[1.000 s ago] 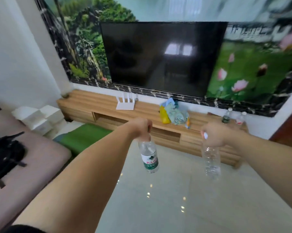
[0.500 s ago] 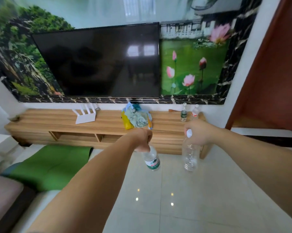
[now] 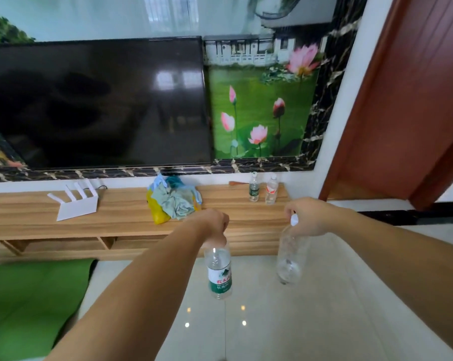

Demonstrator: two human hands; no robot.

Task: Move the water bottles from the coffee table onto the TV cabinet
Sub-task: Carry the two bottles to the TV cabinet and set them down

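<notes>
My left hand grips the neck of a clear water bottle with a green label, which hangs over the tiled floor. My right hand holds an unlabelled clear bottle with a white cap by its top. Both bottles hang just in front of the wooden TV cabinet. On the cabinet's right end stand two more bottles, one green-labelled and one red-labelled. The coffee table is out of view.
A black TV hangs above the cabinet. On the cabinet lie a white router and a heap of cloths with a yellow bag. A green mat covers the floor at left. A brown door is at right.
The view has swung right and closer to the cabinet; the sofa has left the frame. Both hands still carry their bottles, now nearer the cabinet's front.
</notes>
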